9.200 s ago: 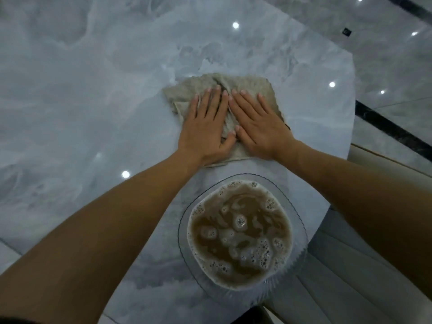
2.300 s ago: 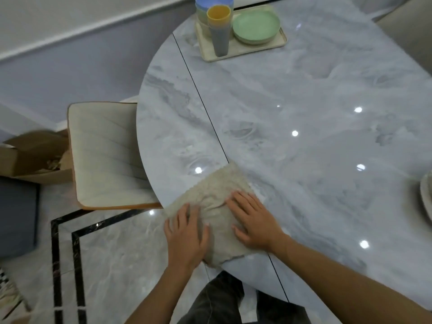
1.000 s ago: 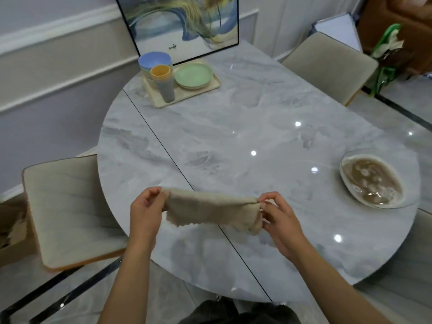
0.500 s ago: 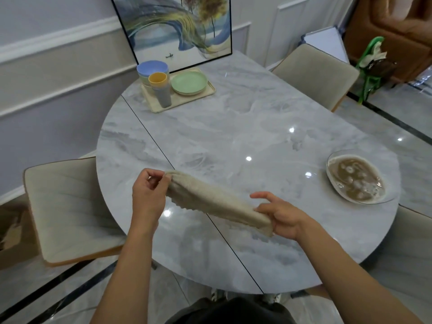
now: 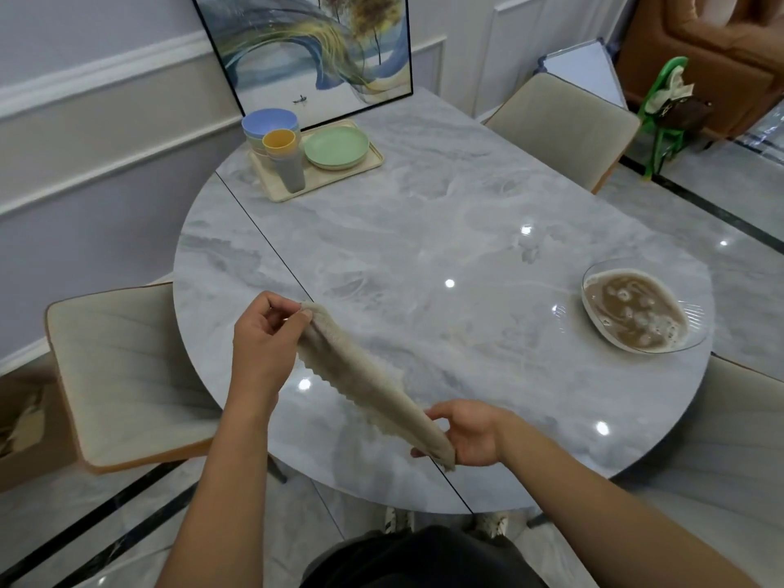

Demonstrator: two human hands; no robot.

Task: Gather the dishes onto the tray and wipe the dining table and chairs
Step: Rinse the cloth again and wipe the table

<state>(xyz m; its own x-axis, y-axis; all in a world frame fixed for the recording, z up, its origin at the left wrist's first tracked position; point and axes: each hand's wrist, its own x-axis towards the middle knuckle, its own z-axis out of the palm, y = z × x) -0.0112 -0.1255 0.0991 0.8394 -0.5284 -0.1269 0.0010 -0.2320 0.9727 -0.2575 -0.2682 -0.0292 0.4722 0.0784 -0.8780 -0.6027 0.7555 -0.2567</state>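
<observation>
Since a second ago my right hand (image 5: 471,435) has dropped and come nearer to my body, while my left hand (image 5: 263,333) has stayed up. The cloth (image 5: 365,379) that ran level between them then now slants down from left to right. A couple of seconds back both palms pressed it flat on the table (image 5: 424,231); now it is lifted off the top.

The cloth is beige and nubbly, gathered into a long loose roll, with a scalloped edge hanging along its underside.

My left hand pinches the upper end between thumb and fingertips. My right hand grips the lower end, fingers curled under it and thumb across the top, and a short tail pokes out below the palm. The cloth spans the gap between my hands, above the near edge of the grey marble table.

Out beyond my right hand, a glass bowl (image 5: 695,320) of brown foamy water sits near the table edge. Far ahead of my left hand stands the tray (image 5: 275,193), carrying green plates (image 5: 336,149), stacked cups (image 5: 284,159) and bowls (image 5: 269,123). A beige chair (image 5: 127,367) sits just to the left of my left hand.
</observation>
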